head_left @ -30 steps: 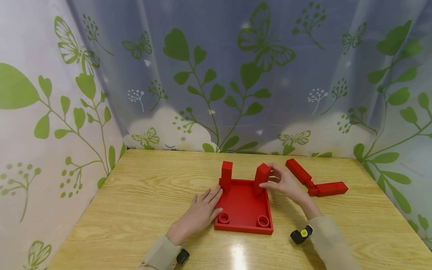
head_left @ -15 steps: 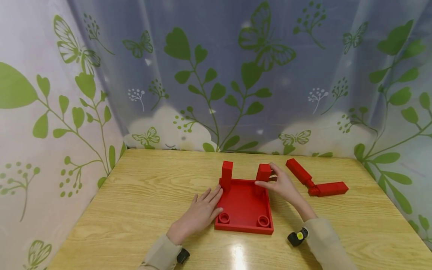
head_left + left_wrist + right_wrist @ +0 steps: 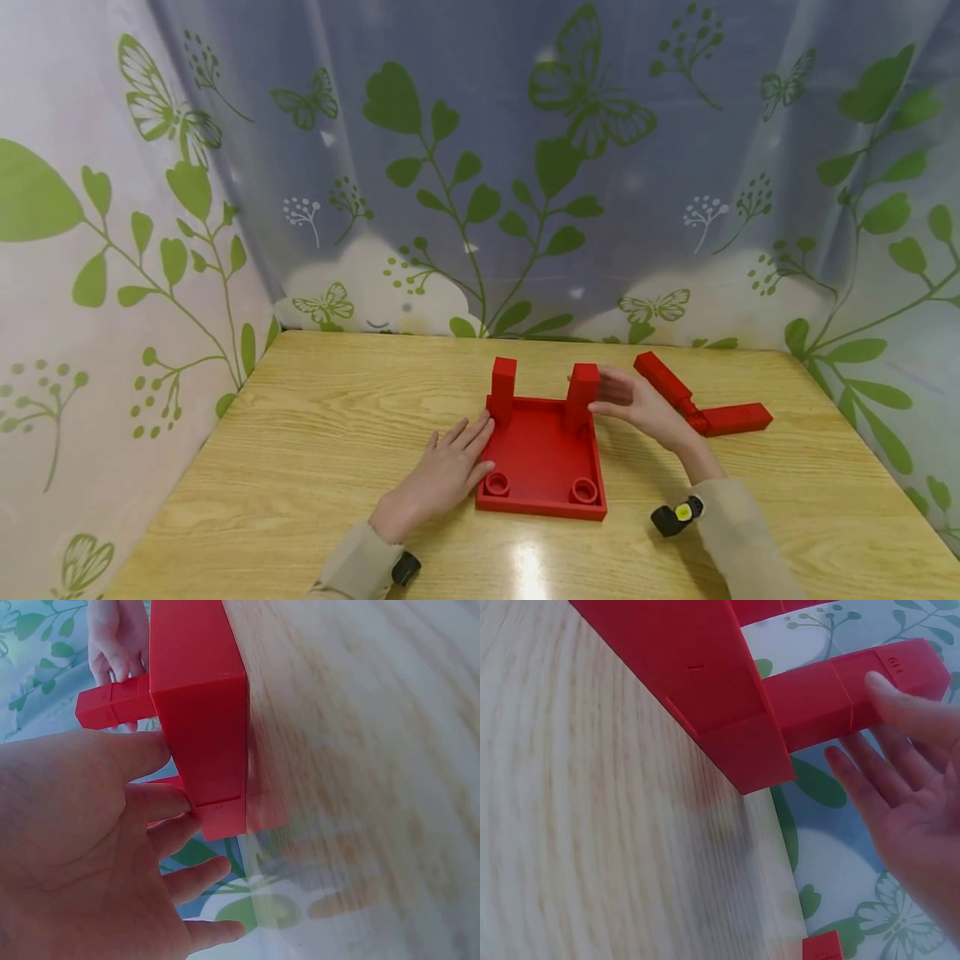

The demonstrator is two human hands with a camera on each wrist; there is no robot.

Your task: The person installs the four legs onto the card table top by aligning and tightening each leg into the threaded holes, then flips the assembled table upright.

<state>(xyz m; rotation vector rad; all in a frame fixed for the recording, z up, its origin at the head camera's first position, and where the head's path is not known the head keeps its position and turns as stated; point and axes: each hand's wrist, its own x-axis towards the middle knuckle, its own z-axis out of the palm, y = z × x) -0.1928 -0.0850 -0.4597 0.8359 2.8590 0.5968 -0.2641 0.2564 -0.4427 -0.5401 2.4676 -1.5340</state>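
Observation:
A shallow square red tray-like panel (image 3: 540, 506) with a raised rim lies on the wooden table. Two square-sided red legs stand upright in its far corners, a left leg (image 3: 503, 387) and a right leg (image 3: 582, 392). Round sockets fill the near corners, a left socket (image 3: 497, 484) and a right socket (image 3: 583, 491). Against the panel's left side rests my left hand (image 3: 448, 468), its fingers straight. My right hand (image 3: 651, 412) holds the right leg lightly near its upper part, thumb on the near side in the right wrist view and fingers reaching behind it.
Two more red legs lie loose to the right, one slanting (image 3: 663, 379) and one nearly sideways (image 3: 738, 419), their ends meeting. A patterned curtain (image 3: 480, 167) hangs along the table's back edge (image 3: 360, 336). Both wrists carry small black cameras.
The right leg has turned and now stands straighter than a second ago. My right hand's thumb moved left across it, then back to its right edge. My left hand stayed still.

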